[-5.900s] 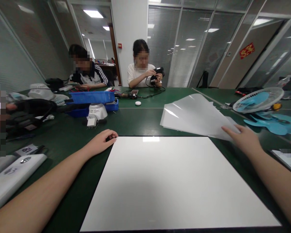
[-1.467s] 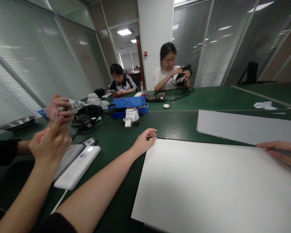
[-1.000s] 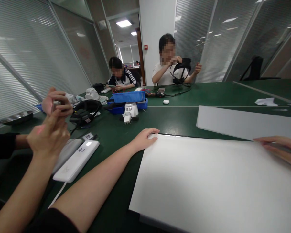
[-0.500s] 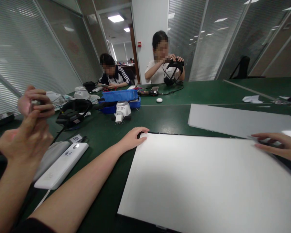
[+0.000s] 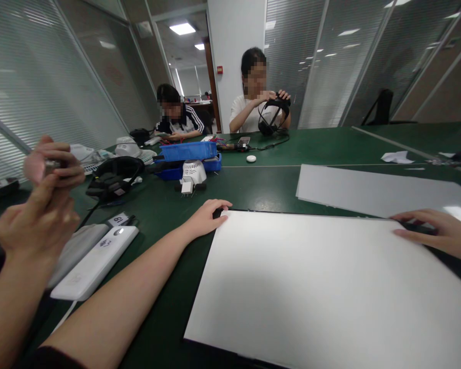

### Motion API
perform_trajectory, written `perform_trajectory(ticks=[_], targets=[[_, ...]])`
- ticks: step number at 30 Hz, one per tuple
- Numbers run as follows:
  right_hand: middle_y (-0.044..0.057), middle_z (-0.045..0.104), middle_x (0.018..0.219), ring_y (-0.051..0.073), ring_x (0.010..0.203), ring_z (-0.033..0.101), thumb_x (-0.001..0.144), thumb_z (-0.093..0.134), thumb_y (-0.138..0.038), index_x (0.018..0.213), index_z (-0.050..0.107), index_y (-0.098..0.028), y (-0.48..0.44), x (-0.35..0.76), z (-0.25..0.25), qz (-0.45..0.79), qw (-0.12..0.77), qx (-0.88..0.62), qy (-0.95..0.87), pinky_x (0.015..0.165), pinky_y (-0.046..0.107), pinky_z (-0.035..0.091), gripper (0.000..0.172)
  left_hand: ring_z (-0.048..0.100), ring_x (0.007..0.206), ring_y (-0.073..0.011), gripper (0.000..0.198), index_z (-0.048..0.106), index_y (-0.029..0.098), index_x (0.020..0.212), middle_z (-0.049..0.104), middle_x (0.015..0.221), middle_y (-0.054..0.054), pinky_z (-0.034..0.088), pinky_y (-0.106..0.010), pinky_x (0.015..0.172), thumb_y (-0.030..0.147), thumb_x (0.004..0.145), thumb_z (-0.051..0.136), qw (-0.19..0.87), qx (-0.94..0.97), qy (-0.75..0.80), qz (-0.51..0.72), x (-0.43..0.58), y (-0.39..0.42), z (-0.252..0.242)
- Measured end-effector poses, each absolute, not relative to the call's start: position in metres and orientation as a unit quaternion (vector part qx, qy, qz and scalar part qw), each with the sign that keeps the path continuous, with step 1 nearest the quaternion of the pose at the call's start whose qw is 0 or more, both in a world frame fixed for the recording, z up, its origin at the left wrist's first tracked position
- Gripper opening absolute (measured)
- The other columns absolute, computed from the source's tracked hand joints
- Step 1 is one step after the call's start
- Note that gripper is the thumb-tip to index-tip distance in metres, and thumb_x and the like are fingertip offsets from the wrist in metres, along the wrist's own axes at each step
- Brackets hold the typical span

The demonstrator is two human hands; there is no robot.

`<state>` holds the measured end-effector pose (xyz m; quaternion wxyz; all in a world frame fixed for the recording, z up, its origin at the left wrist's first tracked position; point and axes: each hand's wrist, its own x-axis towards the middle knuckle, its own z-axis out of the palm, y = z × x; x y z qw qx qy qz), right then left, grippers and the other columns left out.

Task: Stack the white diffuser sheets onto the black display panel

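A large white rectangular sheet or panel [image 5: 315, 287] with a dark edge beneath it lies flat in front of me on the green table. My left hand [image 5: 206, 219] grips its far left corner, thumb on the white face and fingers around the outer edge. At the far right corner, my right hand [image 5: 440, 233] holds the panel the same way, its thumb lying on top. The undersides of the fingers on both hands are hidden.
Another person's hands [image 5: 49, 189] hold a small metallic object at left, close to my forearm. Beside them lies a white power bank-like device [image 5: 96, 264]. Thin grey-white sheets [image 5: 369, 187] lie beyond the panel. Blue trays [image 5: 188, 151] and a black headset [image 5: 115, 177] stand left.
My right hand shifts slightly left at its corner, and the view moves a little. My left hand keeps its place on the far left corner.
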<state>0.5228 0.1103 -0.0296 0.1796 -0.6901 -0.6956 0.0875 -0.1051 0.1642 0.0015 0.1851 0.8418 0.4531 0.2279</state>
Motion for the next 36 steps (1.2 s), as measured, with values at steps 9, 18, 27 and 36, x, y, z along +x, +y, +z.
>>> perform_trajectory(ticks=[9,18,27,36], targets=[[0.005,0.070,0.119,0.031,0.112,0.064,0.073,0.063,-0.074,0.108,0.075,-0.034,0.106,0.513,-0.026,0.076,0.175,-0.660,-0.727,0.090,0.045,0.057,0.055,0.058,0.114,-0.0275,0.039,0.063,0.023,0.123,0.068,0.114,-0.007,0.046,-0.043,0.103,0.035,0.087,0.056,0.179,0.842,0.455,0.226,-0.104,0.164,0.002],[0.009,0.068,0.124,0.031,0.116,0.061,0.074,0.063,-0.070,0.108,0.071,-0.027,0.087,0.476,0.005,0.127,0.168,-0.682,-0.701,0.086,0.039,0.055,0.056,0.057,0.115,-0.0280,0.045,0.062,0.022,0.128,0.066,0.117,-0.008,0.044,-0.044,0.103,0.043,0.089,0.052,0.175,0.850,0.449,0.213,-0.108,0.175,-0.008],[0.008,0.064,0.128,0.032,0.122,0.056,0.072,0.067,-0.068,0.105,0.068,-0.027,0.081,0.475,0.011,0.159,0.160,-0.687,-0.691,0.089,0.039,0.053,0.052,0.054,0.115,-0.0279,0.046,0.061,0.023,0.130,0.066,0.117,-0.007,0.043,-0.043,0.104,0.044,0.090,0.050,0.166,0.853,0.451,0.205,-0.108,0.175,-0.010],[0.007,0.064,0.130,0.032,0.124,0.056,0.072,0.065,-0.071,0.111,0.069,-0.031,0.083,0.477,0.011,0.169,0.160,-0.687,-0.688,0.090,0.040,0.054,0.056,0.055,0.115,-0.0283,0.043,0.063,0.023,0.126,0.066,0.117,-0.008,0.044,-0.043,0.103,0.045,0.091,0.050,0.159,0.856,0.449,0.202,-0.105,0.173,-0.007]])
